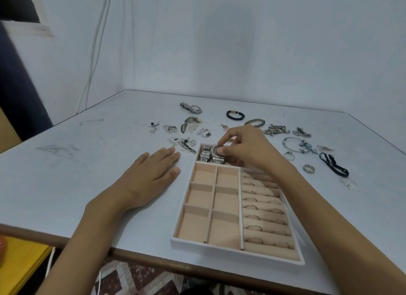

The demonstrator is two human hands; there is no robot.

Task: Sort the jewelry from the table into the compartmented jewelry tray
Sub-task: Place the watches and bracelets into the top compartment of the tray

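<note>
Two hands work: our right hand (pixel 243 147) pinches the dark-dial watch (pixel 217 151) in the tray's (pixel 237 252) far compartment; our left hand (pixel 151 176) lies flat just left of the tray. Beyond the tray's far-left corner a silver watch (pixel 191 108) lies crosswise, seemingly nearer our left. No writing is legible.

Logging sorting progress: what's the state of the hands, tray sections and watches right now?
Right hand: pinching dark-faced watch inside jewelry tray.
Left hand: open, flat on table.
Square compartments: empty.
Ring rolls: holding rings.
Far silver watch: loose on table.
</note>
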